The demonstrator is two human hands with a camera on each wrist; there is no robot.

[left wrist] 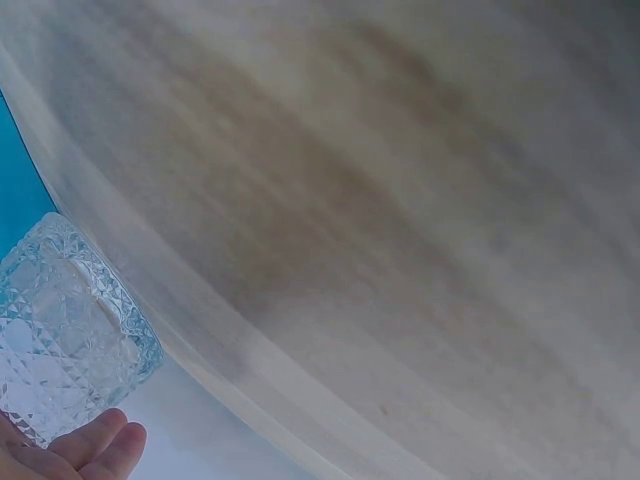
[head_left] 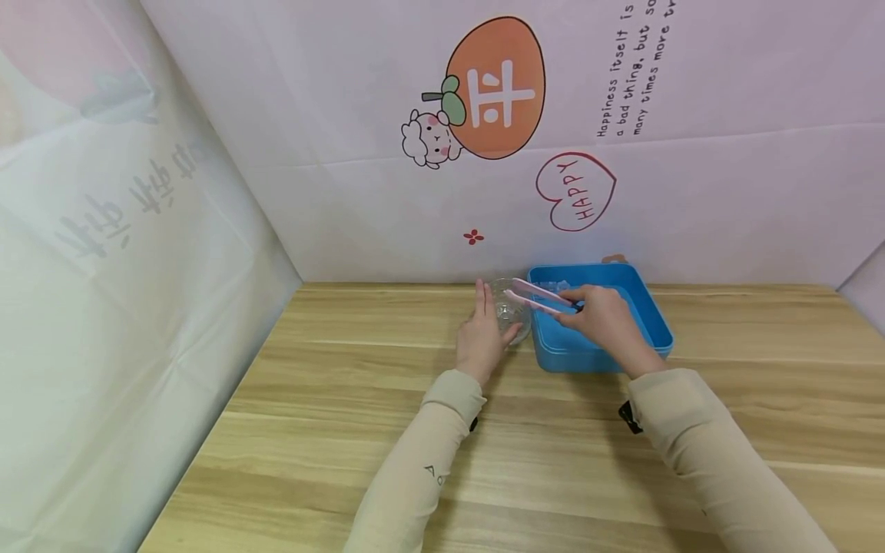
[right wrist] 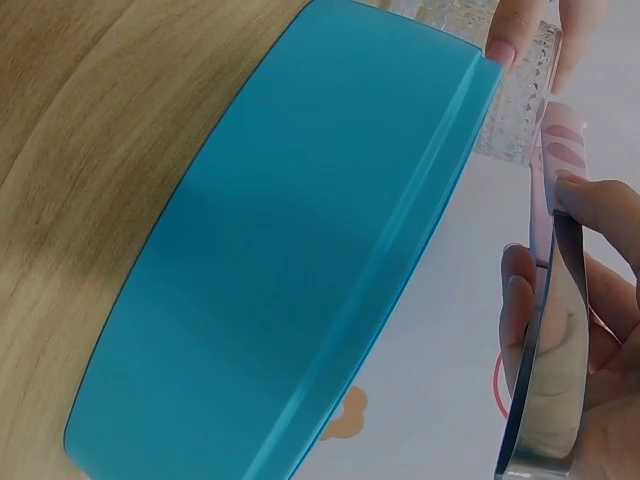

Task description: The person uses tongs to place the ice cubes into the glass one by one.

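Note:
A clear patterned glass cup (head_left: 510,316) stands against the left side of the blue box (head_left: 574,359). My left hand (head_left: 480,342) holds the cup, its fingers along the left side and its thumb at the front. In the left wrist view, fingertips (left wrist: 105,445) lie at the patterned glass (left wrist: 75,320). My right hand (head_left: 604,315) grips pink-tipped metal tongs (head_left: 542,296) between thumb and fingers. The tongs reach left from above the box, their tips at the mouth of the cup. Whether anything is between the tips cannot be made out.
Small clear pieces (head_left: 551,286) lie in the far left corner of the box. Behind the wood-grain table (head_left: 332,399) hangs a white printed cloth (head_left: 359,215), close to the cup and box. Another cloth (head_left: 159,322) hangs on the left.

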